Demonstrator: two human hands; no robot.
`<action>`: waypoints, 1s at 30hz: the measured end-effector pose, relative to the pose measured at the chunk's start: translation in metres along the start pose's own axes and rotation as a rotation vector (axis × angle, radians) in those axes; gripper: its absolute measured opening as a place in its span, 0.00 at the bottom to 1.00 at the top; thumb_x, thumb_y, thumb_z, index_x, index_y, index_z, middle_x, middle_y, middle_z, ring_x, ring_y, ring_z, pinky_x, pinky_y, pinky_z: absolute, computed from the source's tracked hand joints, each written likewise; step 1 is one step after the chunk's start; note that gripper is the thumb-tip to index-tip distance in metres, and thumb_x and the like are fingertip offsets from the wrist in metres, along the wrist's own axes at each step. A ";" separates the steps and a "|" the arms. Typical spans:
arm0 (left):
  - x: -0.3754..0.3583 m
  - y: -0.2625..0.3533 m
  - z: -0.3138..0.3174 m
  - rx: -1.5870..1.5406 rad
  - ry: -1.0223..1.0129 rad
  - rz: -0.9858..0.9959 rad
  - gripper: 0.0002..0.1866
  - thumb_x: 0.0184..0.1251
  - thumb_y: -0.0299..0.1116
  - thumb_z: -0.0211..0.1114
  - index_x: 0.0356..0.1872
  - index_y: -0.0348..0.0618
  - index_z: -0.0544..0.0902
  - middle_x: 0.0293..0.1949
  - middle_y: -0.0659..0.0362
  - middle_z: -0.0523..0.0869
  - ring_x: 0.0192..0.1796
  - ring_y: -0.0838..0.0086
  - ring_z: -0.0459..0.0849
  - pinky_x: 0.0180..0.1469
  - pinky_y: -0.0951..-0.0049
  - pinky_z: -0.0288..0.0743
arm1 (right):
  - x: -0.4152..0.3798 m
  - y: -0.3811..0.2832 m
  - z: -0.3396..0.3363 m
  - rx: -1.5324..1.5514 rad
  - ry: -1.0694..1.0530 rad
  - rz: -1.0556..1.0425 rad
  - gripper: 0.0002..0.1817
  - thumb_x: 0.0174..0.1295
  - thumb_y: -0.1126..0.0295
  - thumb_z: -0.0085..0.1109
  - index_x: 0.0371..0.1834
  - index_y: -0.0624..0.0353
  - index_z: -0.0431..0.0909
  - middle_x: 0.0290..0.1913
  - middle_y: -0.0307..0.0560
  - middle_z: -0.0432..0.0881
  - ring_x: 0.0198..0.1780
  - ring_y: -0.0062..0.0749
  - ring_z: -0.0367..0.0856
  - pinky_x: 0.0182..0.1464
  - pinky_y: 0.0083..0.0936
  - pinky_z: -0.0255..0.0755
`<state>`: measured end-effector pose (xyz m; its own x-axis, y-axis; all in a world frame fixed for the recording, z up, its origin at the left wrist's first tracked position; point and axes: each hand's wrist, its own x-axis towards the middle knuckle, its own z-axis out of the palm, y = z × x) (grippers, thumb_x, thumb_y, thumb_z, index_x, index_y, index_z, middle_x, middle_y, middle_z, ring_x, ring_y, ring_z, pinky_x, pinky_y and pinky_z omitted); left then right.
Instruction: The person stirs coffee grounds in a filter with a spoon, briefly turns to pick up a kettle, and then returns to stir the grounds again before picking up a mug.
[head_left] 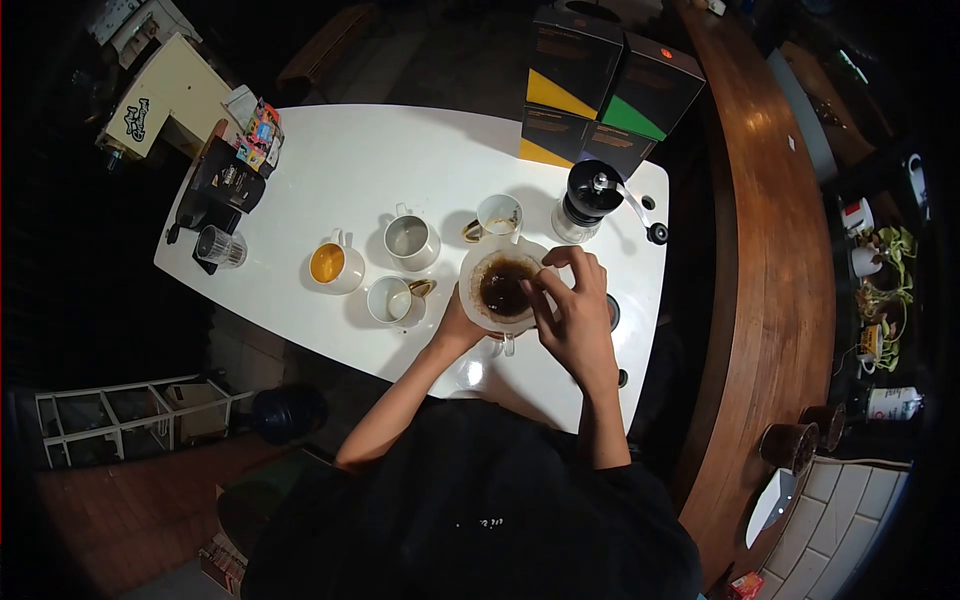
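Observation:
A coffee dripper lined with a pale paper filter (474, 301) holds dark wet coffee (507, 287), right in front of me. A clear handle (509, 346) juts out below it on my side. My left hand (459, 326) is wrapped round the dripper's left side, its fingers partly hidden beneath. My right hand (578, 318) is closed at the filter's right rim, with thumb and fingertips pinching the paper edge. Just beyond stands a white cup (499, 213) with a gold handle, and another gold-handled cup (389, 300) sits left of my left hand.
A mug with an orange inside (328, 264) and a grey-looking mug (410, 242) stand further left. A hand coffee grinder (590, 195) is at the right, before stacked black boxes (575, 70). A clear glass (220, 246) and black pouch (228, 181) occupy the white table's (340, 140) left end.

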<state>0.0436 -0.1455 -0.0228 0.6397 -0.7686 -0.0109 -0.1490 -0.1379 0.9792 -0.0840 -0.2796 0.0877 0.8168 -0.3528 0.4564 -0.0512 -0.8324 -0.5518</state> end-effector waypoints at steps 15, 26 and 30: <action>-0.003 0.009 -0.005 0.011 -0.096 -0.073 0.32 0.69 0.38 0.79 0.72 0.44 0.77 0.66 0.54 0.86 0.68 0.65 0.85 0.69 0.62 0.80 | -0.002 0.000 0.004 0.107 0.016 0.018 0.08 0.65 0.70 0.73 0.42 0.62 0.86 0.54 0.52 0.78 0.56 0.49 0.76 0.60 0.44 0.70; -0.002 0.000 -0.001 0.022 0.004 0.109 0.32 0.61 0.34 0.83 0.66 0.41 0.81 0.55 0.56 0.92 0.57 0.71 0.91 0.60 0.67 0.85 | -0.001 0.003 0.003 0.008 0.008 0.021 0.09 0.66 0.69 0.73 0.41 0.62 0.86 0.54 0.52 0.78 0.57 0.48 0.76 0.60 0.45 0.70; -0.002 0.000 0.000 -0.040 0.005 0.031 0.32 0.61 0.33 0.83 0.66 0.41 0.81 0.57 0.55 0.91 0.58 0.70 0.91 0.60 0.67 0.85 | -0.001 0.002 0.003 0.143 -0.015 0.022 0.09 0.67 0.69 0.72 0.42 0.63 0.86 0.54 0.52 0.78 0.57 0.48 0.76 0.60 0.44 0.70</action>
<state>0.0427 -0.1443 -0.0231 0.6389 -0.7690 0.0204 -0.1390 -0.0892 0.9863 -0.0833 -0.2797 0.0840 0.8249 -0.3630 0.4334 0.0123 -0.7549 -0.6557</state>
